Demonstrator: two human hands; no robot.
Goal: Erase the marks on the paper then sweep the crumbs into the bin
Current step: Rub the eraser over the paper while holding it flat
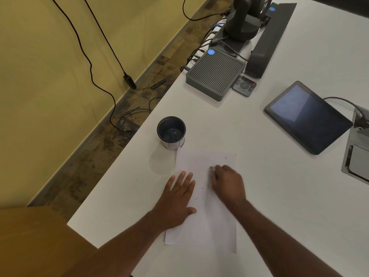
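The paper (207, 198) lies flat on the white surface (279, 196), near its left edge. Its long axis runs away from the person, the far short edge pointing toward the back of the surface and leaning slightly right. A few short dark marks (201, 188) show on the sheet, scattered across its far and middle parts.

The left hand (177, 198) rests palm down on the left margin of the paper, fingers straight and slightly spread, thumb out to the right on the sheet. The right hand (227, 181) sits on the far half of the paper with fingers curled, pinching a small grey object, apparently an eraser (212, 168), whose tip meets the sheet; the hand is blurred.

The bin (171, 132), a small dark cup, stands upright just beyond the paper's far left corner. A tablet (307, 116) lies well apart to the right, and a ribbed grey box (215, 73) sits farther back.
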